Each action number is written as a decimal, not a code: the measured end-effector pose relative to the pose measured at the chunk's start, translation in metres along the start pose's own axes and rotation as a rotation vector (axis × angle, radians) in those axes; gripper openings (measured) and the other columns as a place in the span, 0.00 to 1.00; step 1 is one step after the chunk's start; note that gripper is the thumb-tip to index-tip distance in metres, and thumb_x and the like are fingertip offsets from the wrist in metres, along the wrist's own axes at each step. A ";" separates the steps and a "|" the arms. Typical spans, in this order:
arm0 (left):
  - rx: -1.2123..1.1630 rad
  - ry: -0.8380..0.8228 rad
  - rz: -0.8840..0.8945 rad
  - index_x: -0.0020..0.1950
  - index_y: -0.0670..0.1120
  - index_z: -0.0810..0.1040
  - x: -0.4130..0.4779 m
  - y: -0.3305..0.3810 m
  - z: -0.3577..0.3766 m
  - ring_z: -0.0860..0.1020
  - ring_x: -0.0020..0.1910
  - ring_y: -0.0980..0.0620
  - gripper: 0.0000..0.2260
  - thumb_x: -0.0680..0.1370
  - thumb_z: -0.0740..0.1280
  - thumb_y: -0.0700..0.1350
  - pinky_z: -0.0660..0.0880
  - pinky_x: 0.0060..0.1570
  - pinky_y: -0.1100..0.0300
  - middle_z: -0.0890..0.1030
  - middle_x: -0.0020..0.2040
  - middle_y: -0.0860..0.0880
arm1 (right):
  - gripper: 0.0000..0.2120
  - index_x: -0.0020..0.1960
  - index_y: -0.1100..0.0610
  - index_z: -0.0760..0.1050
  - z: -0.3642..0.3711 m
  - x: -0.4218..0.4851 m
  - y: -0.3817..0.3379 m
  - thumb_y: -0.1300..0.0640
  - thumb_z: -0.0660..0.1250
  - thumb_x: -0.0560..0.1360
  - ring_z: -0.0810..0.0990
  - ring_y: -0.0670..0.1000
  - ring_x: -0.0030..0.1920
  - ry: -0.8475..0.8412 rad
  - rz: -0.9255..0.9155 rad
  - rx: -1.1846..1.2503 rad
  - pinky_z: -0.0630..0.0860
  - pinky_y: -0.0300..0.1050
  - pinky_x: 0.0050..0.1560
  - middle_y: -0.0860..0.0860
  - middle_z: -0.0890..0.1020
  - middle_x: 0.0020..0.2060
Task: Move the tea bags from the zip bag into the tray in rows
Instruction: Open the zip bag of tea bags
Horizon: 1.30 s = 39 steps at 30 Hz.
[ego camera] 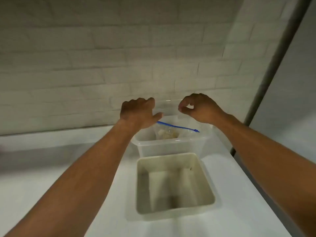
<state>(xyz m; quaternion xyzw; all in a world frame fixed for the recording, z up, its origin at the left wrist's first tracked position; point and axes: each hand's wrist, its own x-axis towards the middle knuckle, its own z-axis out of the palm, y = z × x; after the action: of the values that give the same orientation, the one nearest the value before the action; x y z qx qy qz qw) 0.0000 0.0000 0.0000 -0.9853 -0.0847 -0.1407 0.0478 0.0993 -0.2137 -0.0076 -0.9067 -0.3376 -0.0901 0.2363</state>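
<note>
Hovering over the zip bag [177,128] of tea bags [168,134] inside a clear tub [171,149], left hand [138,113] fingers curled, right hand [200,108] thumb pinched to forefinger; cannot tell whether gripping anything. Beige tray [140,185] just nearer.

— Where does this one view look from?
— From the person's head, wide-angle, facing forward and down along both forearms [77,177].
— How near is it?
— Near: the left hand [138,112] and right hand [200,108] sit mid-frame, the zip bag [168,133] just below their fingers, the tray [167,155] on the camera's side of the fingers, the tiled wall [119,57] beyond them.
</note>
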 end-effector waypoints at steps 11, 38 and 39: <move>-0.296 -0.228 0.019 0.63 0.60 0.72 0.004 0.004 0.078 0.77 0.52 0.51 0.17 0.76 0.65 0.63 0.72 0.44 0.57 0.76 0.60 0.54 | 0.30 0.71 0.46 0.67 0.088 0.025 0.043 0.43 0.72 0.72 0.76 0.52 0.60 -0.308 0.169 -0.042 0.75 0.49 0.57 0.48 0.75 0.63; -1.336 0.150 -0.087 0.58 0.48 0.78 0.053 -0.035 0.073 0.74 0.32 0.56 0.13 0.76 0.71 0.50 0.74 0.37 0.57 0.75 0.32 0.57 | 0.03 0.46 0.51 0.77 0.045 0.043 0.015 0.59 0.70 0.76 0.84 0.50 0.45 0.016 0.313 0.714 0.75 0.49 0.44 0.54 0.84 0.45; -1.327 0.197 -0.071 0.57 0.48 0.79 0.052 -0.038 0.062 0.76 0.34 0.55 0.13 0.75 0.70 0.51 0.76 0.41 0.55 0.77 0.34 0.57 | 0.03 0.48 0.52 0.77 0.039 0.042 0.007 0.59 0.70 0.76 0.84 0.50 0.45 0.032 0.302 0.732 0.76 0.51 0.45 0.53 0.84 0.46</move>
<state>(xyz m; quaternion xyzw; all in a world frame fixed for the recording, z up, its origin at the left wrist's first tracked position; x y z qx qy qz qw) 0.0594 0.0530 -0.0420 -0.7851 -0.0081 -0.2536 -0.5650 0.1352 -0.1753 -0.0307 -0.8003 -0.2066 0.0579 0.5598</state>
